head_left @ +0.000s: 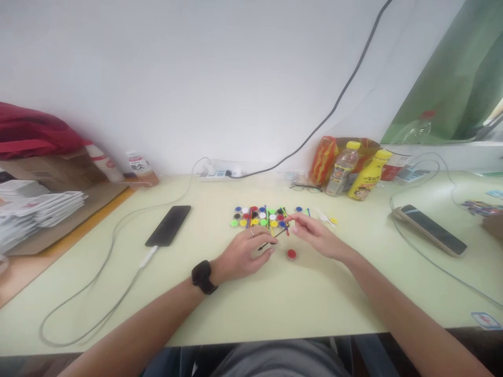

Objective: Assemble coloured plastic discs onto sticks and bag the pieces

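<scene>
Left hand (242, 254): leaning low over the table (334, 309), wearing a ring (252, 233) on one finger and a black watch (201, 276) at the wrist.
Left grip: curving thumb and forefinger toward each other, leaving a narrow gap around a small black piece (274, 241), mostly hidden at the fingertips; cannot tell whether pinching it or the dark stick.
Dark stick (281, 233): slanting between both hands, running from the left fingers up toward the right fingertips, showing an arrow-like tip at the near end.
Right hand (314, 233): reaching in from the right, pointing fingers toward the coloured caps.
Right grip: bending thumb and forefinger close together, narrow, right beside the far end of the dark stick; cannot tell whether closing on it.
Red cap (291, 254): sitting alone on the table, to the right of the left fingertips and on the near side of the right hand.
Coloured caps (262, 215): sitting in rows just beyond the hands, showing blue, white, red, black, green and yellow.
Coloured sticks (268, 217): lying among the rows, running front to back between caps.
Phone (168, 225): lying left of the hands, plugging into a white cable (148, 257).
Bottles (368, 177): standing near the wall at right, beside a red-and-yellow bag (323, 161).
Power strip (220, 175): resting against the wall, taking a dark cord (337, 106).
</scene>
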A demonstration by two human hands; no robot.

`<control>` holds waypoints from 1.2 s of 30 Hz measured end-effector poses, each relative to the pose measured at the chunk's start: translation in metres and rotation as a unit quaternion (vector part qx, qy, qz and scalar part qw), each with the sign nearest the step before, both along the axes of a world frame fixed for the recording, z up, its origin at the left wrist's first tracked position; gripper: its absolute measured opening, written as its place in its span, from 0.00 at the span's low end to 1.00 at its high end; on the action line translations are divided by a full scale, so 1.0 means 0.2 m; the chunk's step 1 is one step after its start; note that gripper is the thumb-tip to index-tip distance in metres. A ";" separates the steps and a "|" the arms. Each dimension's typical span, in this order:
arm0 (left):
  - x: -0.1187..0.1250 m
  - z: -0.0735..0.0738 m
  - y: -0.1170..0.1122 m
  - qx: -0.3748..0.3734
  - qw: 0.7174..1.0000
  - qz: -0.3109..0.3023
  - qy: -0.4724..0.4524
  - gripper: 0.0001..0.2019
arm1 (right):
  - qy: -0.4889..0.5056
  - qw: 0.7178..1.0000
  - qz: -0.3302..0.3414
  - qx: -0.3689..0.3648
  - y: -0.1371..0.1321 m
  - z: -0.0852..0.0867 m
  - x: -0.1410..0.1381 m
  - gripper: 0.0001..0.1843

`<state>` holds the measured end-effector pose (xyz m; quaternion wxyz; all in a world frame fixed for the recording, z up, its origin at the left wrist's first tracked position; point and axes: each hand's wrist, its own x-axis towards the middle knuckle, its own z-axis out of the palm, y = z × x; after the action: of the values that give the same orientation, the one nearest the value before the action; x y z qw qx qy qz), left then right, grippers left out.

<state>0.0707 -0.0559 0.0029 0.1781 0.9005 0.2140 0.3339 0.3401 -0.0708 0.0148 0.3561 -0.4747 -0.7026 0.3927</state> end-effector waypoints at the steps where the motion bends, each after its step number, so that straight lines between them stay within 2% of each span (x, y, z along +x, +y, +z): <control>1: 0.00 0.00 0.00 0.011 1.000 -0.007 -0.002 0.12 | -0.007 1.000 0.004 -0.001 0.00 -0.01 -0.02 0.20; 5: 0.02 -0.03 0.00 0.072 0.997 -0.019 -0.018 0.14 | -0.004 0.999 0.035 -0.028 0.00 -0.02 -0.06 0.22; 9: 0.03 -0.04 0.00 0.142 0.989 -0.012 -0.033 0.15 | 0.008 0.993 0.092 -0.078 -0.02 0.02 -0.07 0.23; 11: 0.04 -0.05 0.00 0.162 0.986 -0.009 -0.036 0.16 | 0.020 0.988 0.116 -0.097 -0.03 0.04 -0.06 0.23; 13: 0.04 -0.04 -0.01 0.164 0.986 -0.001 -0.039 0.19 | 0.038 0.987 0.112 -0.105 -0.03 0.05 -0.03 0.23; 15: 0.05 -0.03 -0.02 0.149 0.988 0.015 -0.047 0.24 | 0.062 0.991 0.067 -0.097 -0.01 0.06 0.02 0.22; 18: 0.05 -0.01 -0.04 0.107 0.993 0.025 -0.036 0.28 | 0.092 0.992 -0.076 -0.050 0.06 0.06 0.14 0.23; 21: 0.05 0.01 -0.06 0.063 0.996 -0.019 0.062 0.28 | 0.055 0.967 -0.250 0.012 0.13 0.03 0.30 0.21; 24: 0.05 0.01 -0.07 0.044 0.984 -0.085 0.148 0.31 | -0.022 0.935 -0.347 0.064 0.18 -0.01 0.46 0.20; 26: 0.05 0.00 -0.07 0.035 0.980 -0.109 0.163 0.32 | -0.064 0.921 -0.376 0.073 0.20 -0.05 0.54 0.19; 29: 0.06 -0.01 -0.07 0.018 0.982 -0.111 0.151 0.28 | -0.094 0.914 -0.393 0.039 0.22 -0.09 0.58 0.18; 33: 0.06 -0.01 -0.06 0.010 0.987 -0.109 0.119 0.15 | -0.104 0.919 -0.381 0.017 0.25 -0.13 0.55 0.18; 36: 0.06 -0.01 -0.04 0.006 0.989 -0.104 0.106 0.10 | -0.114 0.926 -0.360 0.007 0.28 -0.16 0.53 0.18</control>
<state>0.0827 -0.0647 0.0007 0.1823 0.9493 0.1349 0.2178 0.4453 -0.0148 -0.0172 0.3944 -0.7345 -0.5233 0.1764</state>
